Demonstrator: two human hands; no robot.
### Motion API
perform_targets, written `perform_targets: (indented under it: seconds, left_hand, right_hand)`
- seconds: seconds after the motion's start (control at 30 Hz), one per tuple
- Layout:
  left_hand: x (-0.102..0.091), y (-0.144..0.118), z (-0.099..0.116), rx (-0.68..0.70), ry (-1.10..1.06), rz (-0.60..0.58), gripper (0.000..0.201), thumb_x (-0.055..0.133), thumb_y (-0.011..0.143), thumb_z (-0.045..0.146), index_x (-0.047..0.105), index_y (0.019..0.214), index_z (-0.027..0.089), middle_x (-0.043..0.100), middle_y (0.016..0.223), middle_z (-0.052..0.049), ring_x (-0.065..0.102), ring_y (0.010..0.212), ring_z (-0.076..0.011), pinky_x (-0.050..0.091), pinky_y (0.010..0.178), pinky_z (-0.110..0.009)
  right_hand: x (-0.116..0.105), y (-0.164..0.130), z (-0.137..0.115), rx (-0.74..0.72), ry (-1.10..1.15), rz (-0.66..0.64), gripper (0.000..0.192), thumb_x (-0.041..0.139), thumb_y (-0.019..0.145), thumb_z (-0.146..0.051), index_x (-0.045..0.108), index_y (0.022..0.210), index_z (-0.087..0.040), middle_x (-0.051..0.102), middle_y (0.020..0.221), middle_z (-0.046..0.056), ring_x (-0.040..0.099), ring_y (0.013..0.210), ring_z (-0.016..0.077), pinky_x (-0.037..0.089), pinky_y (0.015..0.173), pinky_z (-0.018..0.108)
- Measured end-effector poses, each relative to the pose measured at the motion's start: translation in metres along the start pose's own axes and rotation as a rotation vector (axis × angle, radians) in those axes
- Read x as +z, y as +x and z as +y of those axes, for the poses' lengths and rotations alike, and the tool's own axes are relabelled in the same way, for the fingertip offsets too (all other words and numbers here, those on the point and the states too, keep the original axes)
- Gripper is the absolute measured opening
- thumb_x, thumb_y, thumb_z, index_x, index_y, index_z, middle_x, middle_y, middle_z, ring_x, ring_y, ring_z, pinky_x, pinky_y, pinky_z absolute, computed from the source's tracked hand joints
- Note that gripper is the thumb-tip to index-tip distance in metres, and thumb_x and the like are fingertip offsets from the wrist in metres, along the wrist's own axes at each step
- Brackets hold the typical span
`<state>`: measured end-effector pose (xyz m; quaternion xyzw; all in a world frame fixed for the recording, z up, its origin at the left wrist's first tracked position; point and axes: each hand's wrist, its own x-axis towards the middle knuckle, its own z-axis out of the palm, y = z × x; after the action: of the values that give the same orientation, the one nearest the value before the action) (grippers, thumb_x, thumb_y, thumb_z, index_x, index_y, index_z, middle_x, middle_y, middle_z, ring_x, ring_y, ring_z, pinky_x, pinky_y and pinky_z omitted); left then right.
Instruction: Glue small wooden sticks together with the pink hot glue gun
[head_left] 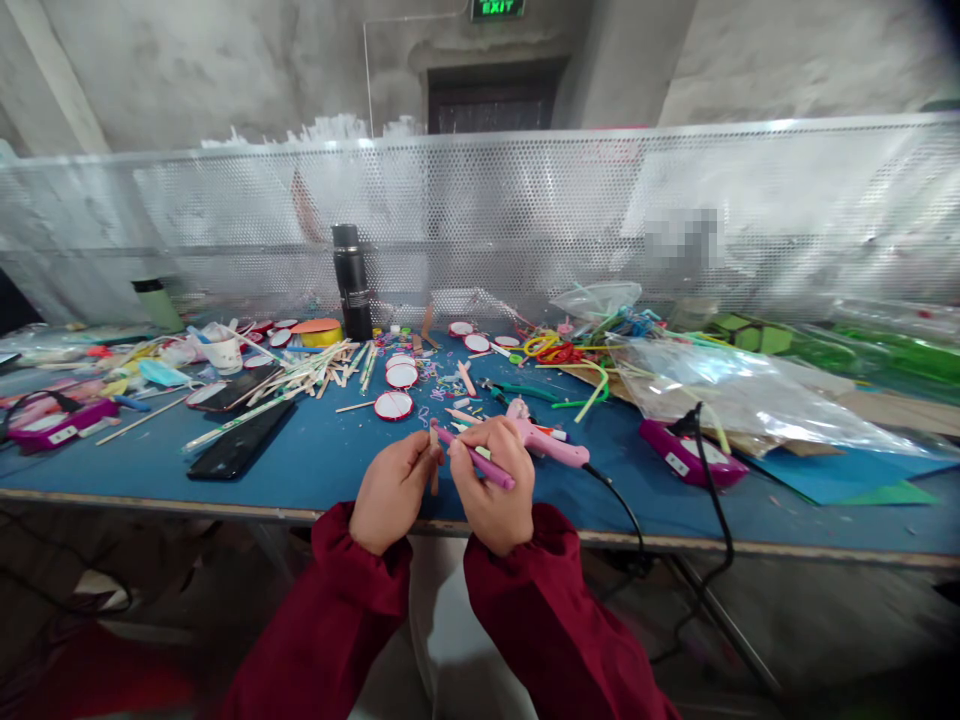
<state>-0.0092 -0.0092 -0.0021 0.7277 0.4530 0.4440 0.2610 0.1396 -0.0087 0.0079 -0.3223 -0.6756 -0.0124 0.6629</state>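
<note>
While both hands work close together over the near edge of the worktop, this is how things lie:

Left hand: the left hand (391, 490) is curled, its fingertips pinching a short wooden stick (434, 466) that stands nearly upright between the two hands.
Right hand: the right hand (491, 485) is closed around a pink stick (475, 460), which runs slantwise from above the wooden stick down across the fingers; its upper tip touches or nearly touches the top of the wooden stick.
Near edge: the worktop (315, 455) ends right under the wrists; both red sleeves hang off it toward the body.
Open room, left of the left hand: a bare blue strip runs along the edge as far as a black phone (238, 447), which lies well apart.
Open room, right of the right hand: a pink glue gun (541, 437) lies just beside the knuckles, its black cable (622, 505) trailing over the edge; farther right sits a magenta device (691, 455), then bare blue again.
Beyond the hands: red-rimmed round discs (394, 404) lie near, loose wooden sticks (315, 375) farther to the left, and a black flask (351, 282) stands well back by the mesh screen (525, 200).
</note>
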Motion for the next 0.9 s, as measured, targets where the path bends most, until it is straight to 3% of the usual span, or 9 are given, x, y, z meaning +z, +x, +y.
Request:
perform_targets:
  seconds: [0.9]
  left_hand:
    - [-0.0008,0.0009,-0.0003,-0.009,0.006,0.0,0.036,0.043,0.106,0.043,0.056,0.08,0.021,0.059,0.067,0.002,0.053,0.067,-0.0165,0.037,0.065,-0.028]
  right_hand:
    - [-0.0001,-0.0015,0.0018,0.02,-0.014,0.008,0.014,0.061,0.093,-0.016,0.058,0.082,-0.024,0.066,0.076,-0.001,0.063,0.075,0.0186,0.051,0.079,0.039]
